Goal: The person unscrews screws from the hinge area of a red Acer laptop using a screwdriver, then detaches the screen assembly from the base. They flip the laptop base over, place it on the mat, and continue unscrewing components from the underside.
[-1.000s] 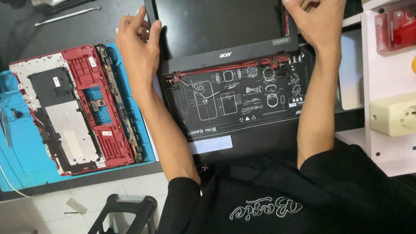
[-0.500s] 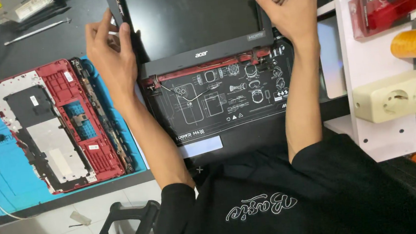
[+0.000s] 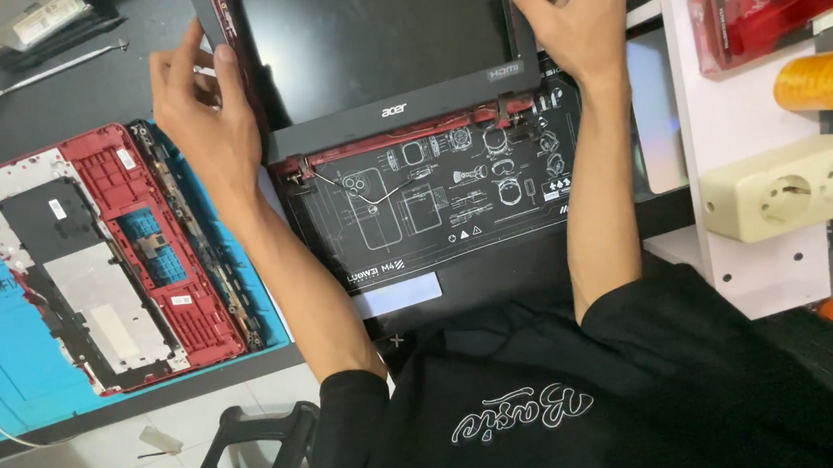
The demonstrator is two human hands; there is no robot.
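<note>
Both hands (image 3: 211,121) apparently gripping screen bezel (image 3: 396,115)

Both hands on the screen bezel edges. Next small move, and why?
Probably keep easing the bezel off along its side edges before pulling further. The left hand grips the left edge and the right hand the right edge; the left side already looks parted from the red lid, while the bottom strip looks seated near the hinges, where a thin cable runs.

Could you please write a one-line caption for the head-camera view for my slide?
Both hands, left hand and right hand, grip the side edges of a laptop screen panel on a dark work mat.
</note>
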